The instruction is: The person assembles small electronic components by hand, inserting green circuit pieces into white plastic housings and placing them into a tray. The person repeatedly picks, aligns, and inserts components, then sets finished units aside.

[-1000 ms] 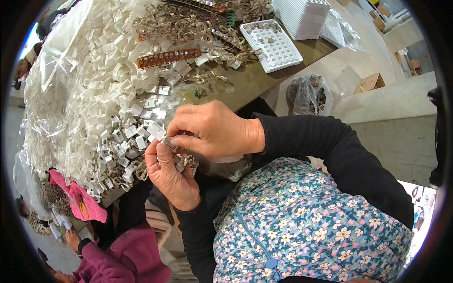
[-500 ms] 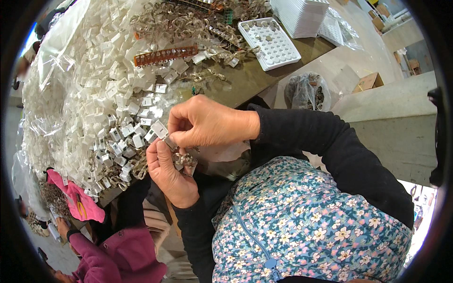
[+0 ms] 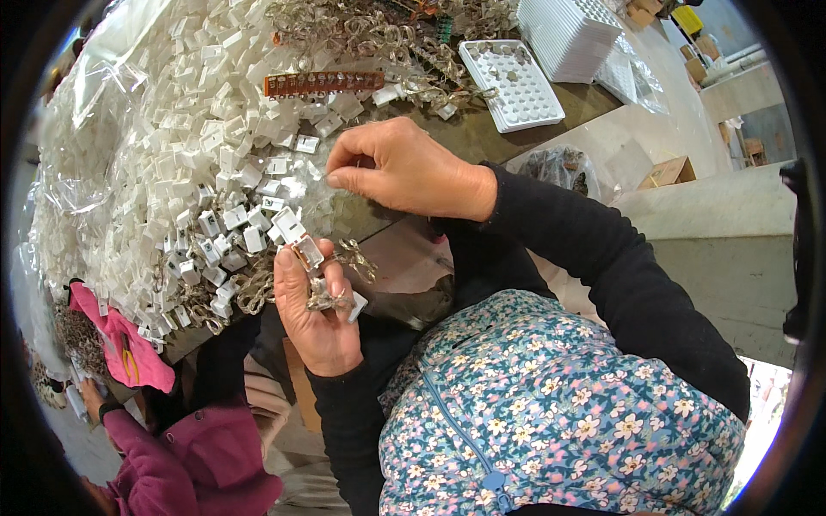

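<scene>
My left hand (image 3: 311, 322) holds a small white plastic case (image 3: 289, 225) between thumb and fingers. Its hinged lid is raised, and orange-brown shows inside the lower half. A bundled clear-coated cord (image 3: 354, 261) hangs by the fingers of that hand, and another white piece (image 3: 357, 307) sticks out below them. Up and to the right, my right hand (image 3: 411, 172) is apart from the case, thumb and forefinger pinched together over the table edge. Anything in that pinch is too small to make out. Finished-looking white cases (image 3: 255, 239) with cords lie just left of my hands.
A large heap of white plastic cases (image 3: 185, 120) covers the table's left. Beyond are an orange-brown strip (image 3: 323, 82), heaped cords (image 3: 404, 52), a white tray (image 3: 525, 110) with round pockets and stacked trays (image 3: 564, 39). A co-worker in a maroon top (image 3: 198, 456) sits at lower left.
My right hand has drawn away from the case, up and to the right. The case in my left hand now shows its raised lid and orange-brown inside.
</scene>
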A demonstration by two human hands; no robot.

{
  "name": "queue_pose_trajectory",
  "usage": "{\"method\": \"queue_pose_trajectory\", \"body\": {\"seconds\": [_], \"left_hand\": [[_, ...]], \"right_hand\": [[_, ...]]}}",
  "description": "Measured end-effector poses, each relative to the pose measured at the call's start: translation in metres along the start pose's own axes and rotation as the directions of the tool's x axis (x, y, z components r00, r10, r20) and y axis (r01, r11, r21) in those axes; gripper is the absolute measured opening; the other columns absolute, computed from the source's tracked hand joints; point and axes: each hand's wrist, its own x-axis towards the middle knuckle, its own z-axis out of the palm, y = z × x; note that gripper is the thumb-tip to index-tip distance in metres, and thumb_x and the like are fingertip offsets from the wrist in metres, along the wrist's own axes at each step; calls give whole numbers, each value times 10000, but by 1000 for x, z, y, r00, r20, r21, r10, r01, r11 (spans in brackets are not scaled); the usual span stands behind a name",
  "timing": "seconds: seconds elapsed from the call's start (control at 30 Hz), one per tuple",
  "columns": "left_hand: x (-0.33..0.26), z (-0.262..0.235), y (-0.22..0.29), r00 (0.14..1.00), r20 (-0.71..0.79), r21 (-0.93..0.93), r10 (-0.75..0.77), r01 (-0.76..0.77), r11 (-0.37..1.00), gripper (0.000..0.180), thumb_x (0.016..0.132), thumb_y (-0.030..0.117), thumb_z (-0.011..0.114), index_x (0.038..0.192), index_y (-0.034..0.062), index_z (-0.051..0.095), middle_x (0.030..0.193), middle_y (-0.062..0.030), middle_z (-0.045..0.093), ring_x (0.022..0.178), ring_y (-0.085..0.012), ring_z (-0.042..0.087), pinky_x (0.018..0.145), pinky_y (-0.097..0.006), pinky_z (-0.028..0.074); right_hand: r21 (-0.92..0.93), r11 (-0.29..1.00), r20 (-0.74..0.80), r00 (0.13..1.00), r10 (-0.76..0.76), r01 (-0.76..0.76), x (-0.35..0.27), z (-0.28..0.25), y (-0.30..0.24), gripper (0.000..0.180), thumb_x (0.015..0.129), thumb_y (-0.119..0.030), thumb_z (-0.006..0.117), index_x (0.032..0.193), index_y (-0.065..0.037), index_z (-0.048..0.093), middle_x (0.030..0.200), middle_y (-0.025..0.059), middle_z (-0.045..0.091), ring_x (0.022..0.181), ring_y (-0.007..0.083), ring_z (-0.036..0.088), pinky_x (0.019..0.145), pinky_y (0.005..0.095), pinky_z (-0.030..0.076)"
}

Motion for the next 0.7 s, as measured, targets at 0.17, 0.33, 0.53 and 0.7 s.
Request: {"method": "queue_pose_trajectory", "body": {"seconds": [0.17, 0.33, 0.53, 0.7], "left_hand": [[1, 4, -5, 987, -19, 200, 160, -154, 968, 209, 938, 229, 573, 1020, 42, 530, 791, -83, 617, 508, -88, 511, 347, -180, 346], [1, 11, -6, 955, -72, 331, 288, -249, 910, 177, 921, 195, 601, 1014, 58, 541, 723, -20, 582, 514, -65, 512, 360, -173, 349], [-2, 14, -9, 922, -134, 443, 364, -273, 854, 138, 911, 179, 614, 998, 85, 562, 727, 13, 570, 554, -37, 495, 399, -170, 358], [-2, 4, -6, 921, -39, 528, 387, -310, 791, 127, 901, 140, 632, 991, 63, 585, 784, 33, 571, 586, -24, 469, 502, -167, 390]], "right_hand": [[204, 975, 69, 993, -98, 82, -15, 14, -24, 128, 811, -93, 667, 874, 15, 643, 795, 120, 649, 716, 177, 631, 652, 288, 498], [94, 990, 10, 994, -108, 107, -23, 30, -32, 115, 803, -88, 654, 876, 1, 645, 793, 125, 638, 719, 259, 636, 627, 328, 501], [-3, 986, -67, 983, -169, 169, -28, 39, -35, 126, 818, -126, 602, 862, -17, 647, 824, 135, 632, 774, 308, 623, 663, 362, 501], [50, 995, -74, 993, -88, 91, -26, 41, -39, 116, 814, -73, 635, 898, 4, 655, 808, 134, 645, 709, 271, 632, 633, 333, 496]]}}
